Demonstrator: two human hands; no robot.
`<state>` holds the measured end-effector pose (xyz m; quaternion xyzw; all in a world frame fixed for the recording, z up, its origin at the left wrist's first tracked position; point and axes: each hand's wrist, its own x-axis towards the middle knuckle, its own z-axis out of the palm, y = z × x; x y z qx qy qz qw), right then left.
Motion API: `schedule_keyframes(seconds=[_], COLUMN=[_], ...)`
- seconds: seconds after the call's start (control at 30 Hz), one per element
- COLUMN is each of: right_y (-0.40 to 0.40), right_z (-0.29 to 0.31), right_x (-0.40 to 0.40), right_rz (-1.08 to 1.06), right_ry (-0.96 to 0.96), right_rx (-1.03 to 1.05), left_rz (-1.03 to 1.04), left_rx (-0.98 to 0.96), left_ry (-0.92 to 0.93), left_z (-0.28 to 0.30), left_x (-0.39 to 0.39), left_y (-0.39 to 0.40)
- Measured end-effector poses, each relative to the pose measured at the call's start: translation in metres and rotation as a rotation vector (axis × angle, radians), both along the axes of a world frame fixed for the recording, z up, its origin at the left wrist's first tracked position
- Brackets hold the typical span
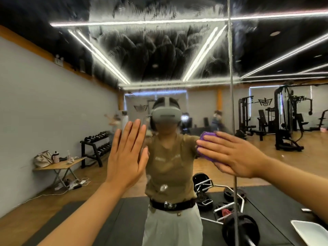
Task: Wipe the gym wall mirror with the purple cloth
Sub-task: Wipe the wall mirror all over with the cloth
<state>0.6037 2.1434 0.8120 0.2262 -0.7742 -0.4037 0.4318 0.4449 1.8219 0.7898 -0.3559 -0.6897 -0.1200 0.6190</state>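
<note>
Purple cloth (pixel 204 148): pressed to mirror (pixel 177 77) under straight-fingered right hand (pixel 230 153), beside the seam (pixel 230 68); smears (pixel 150 48) lie above. Left hand (pixel 126 157): flat, empty.

Purple cloth (pixel 206 146); mirror (pixel 159 55) white-streaked.

Two hands: the left hand (pixel 126 155) and the right hand (pixel 230 155). One purple cloth (pixel 205 139). One mirror (pixel 159 50), with one vertical seam (pixel 231 86) right of centre. Reflected at far left: one folding table (pixel 58 166), one dumbbell rack (pixel 95 148), one handbag (pixel 42 158); centre, one headset (pixel 166 115)
</note>
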Motion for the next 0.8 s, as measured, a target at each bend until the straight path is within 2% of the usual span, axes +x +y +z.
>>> schedule_keyframes(seconds=[0.07, 0.17, 0.27, 0.33, 0.4, 0.5, 0.57, 0.73, 0.8], right_y=[0.0, -0.012, -0.032, -0.046, -0.05, -0.041, -0.029, -0.008, -0.009], right_z=[0.041, 0.082, 0.067, 0.036, -0.002, -0.059, -0.073, -0.017, 0.026], right_x=[-0.002, -0.01, -0.025, -0.033, -0.035, -0.025, -0.016, -0.01, -0.012], right_rz=[0.005, 0.081, 0.169, 0.193, 0.174, 0.068, 0.019, 0.018, 0.02], right_ry=[0.019, 0.19, 0.391, 0.419, 0.345, 0.17, 0.077, -0.198, -0.133], right_rx=[0.015, -0.287, -0.619, -0.693, -0.582, -0.253, -0.07, 0.242, 0.213], left_rz=[0.024, 0.017, 0.0, -0.002, -0.001, -0.014, -0.014, -0.014, -0.017], left_rx=[0.002, 0.022, 0.028, 0.033, 0.034, 0.035, 0.037, 0.031, 0.029], left_ry=[0.025, 0.041, 0.049, 0.044, 0.041, 0.054, 0.058, 0.065, 0.063], left_z=[-0.004, -0.006, -0.006, -0.006, -0.006, -0.006, -0.006, -0.007, -0.008], left_x=[-0.005, -0.01, -0.011, -0.011, -0.011, -0.011, -0.011, -0.012, -0.012], left_y=[0.001, 0.003, 0.004, 0.004, 0.004, 0.003, 0.003, 0.003, 0.002])
